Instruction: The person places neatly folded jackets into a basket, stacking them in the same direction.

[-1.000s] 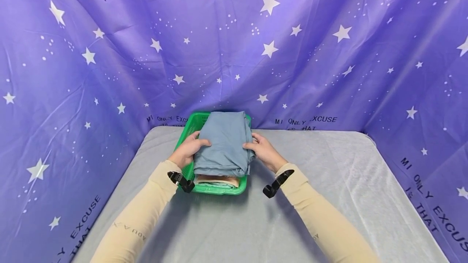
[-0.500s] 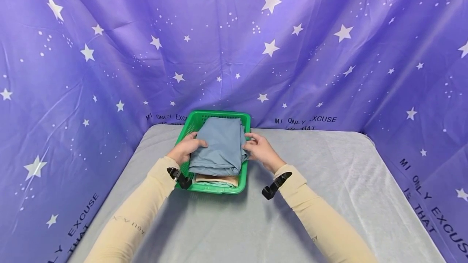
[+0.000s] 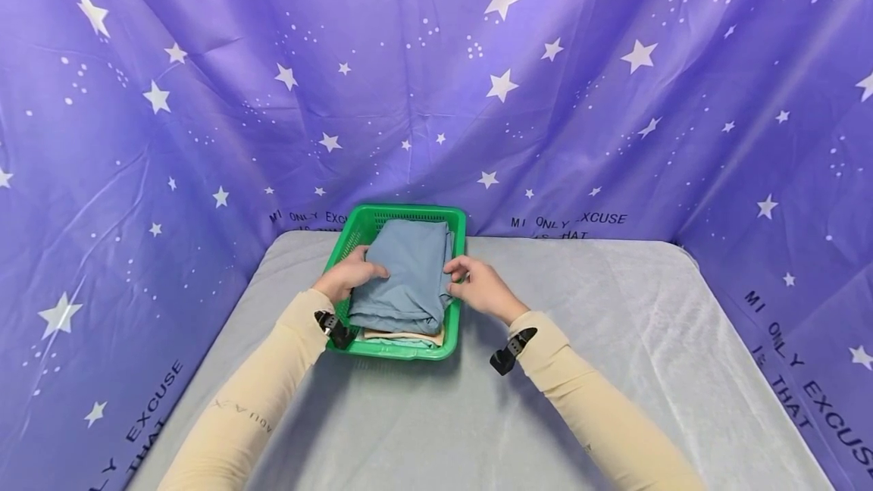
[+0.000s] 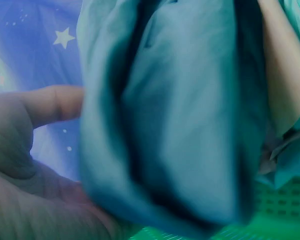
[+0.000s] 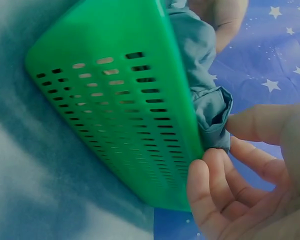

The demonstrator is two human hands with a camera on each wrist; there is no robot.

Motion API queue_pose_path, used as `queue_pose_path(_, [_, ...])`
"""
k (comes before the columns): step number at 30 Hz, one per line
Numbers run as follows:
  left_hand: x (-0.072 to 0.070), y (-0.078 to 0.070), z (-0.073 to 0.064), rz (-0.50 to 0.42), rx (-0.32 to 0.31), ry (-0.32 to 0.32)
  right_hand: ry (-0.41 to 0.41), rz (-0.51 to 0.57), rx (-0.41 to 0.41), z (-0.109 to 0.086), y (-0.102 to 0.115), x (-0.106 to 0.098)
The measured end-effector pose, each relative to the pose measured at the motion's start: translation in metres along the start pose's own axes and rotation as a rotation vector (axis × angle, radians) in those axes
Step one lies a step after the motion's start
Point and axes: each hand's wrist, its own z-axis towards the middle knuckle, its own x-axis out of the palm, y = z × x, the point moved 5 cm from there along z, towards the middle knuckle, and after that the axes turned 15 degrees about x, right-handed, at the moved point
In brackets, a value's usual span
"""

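Observation:
A folded blue-grey garment [image 3: 405, 271] lies in the green basket [image 3: 455, 332], on top of other folded cloths. My left hand [image 3: 346, 276] holds its left side, thumb on top and the other fingers hidden by the fabric. At the opposite edge, my right hand [image 3: 483, 290] pinches a loose corner between thumb and finger. In the right wrist view, that crumpled corner [image 5: 212, 112] sits just over the basket's rim, and other fingertips [image 5: 197, 172] are at the basket's wall. Peach cloth [image 3: 409, 336] and mint cloth [image 3: 395, 342] peek out below the garment at the near end.
The basket stands at the back of a table with a grey cover [image 3: 580, 370]. Purple curtains [image 3: 423, 97] with white stars enclose the back and both sides. Both wrists wear black straps with cameras.
The garment has come down and slightly left into the basket, baring the basket's far rim. My right hand has shifted slightly left and nearer along the garment's edge; my left hand has barely moved.

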Motion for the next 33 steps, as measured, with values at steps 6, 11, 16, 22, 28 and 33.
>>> queue_pose_path(6, [0.006, -0.01, -0.003, 0.154, 0.094, 0.086, -0.077, -0.128, -0.057, 0.001, 0.005, 0.007])
queue_pose_path(11, [0.01, -0.015, -0.005, 0.386, 0.143, 0.158, -0.149, -0.292, -0.088, 0.0, 0.008, 0.012])
queue_pose_path(16, [0.009, -0.016, -0.006, 0.55, 0.153, 0.187, -0.14, -0.418, -0.109, 0.002, 0.005, 0.02])
queue_pose_path(22, [0.005, -0.016, -0.009, 0.593, 0.099, 0.204, -0.113, -0.493, -0.101, 0.007, -0.001, 0.024])
queue_pose_path(28, [0.005, -0.013, -0.01, 0.633, 0.05, 0.217, -0.086, -0.571, -0.086, 0.011, -0.003, 0.026])
queue_pose_path(33, [0.009, -0.012, -0.009, 0.662, 0.02, 0.226, -0.079, -0.645, -0.076, 0.015, -0.001, 0.028])
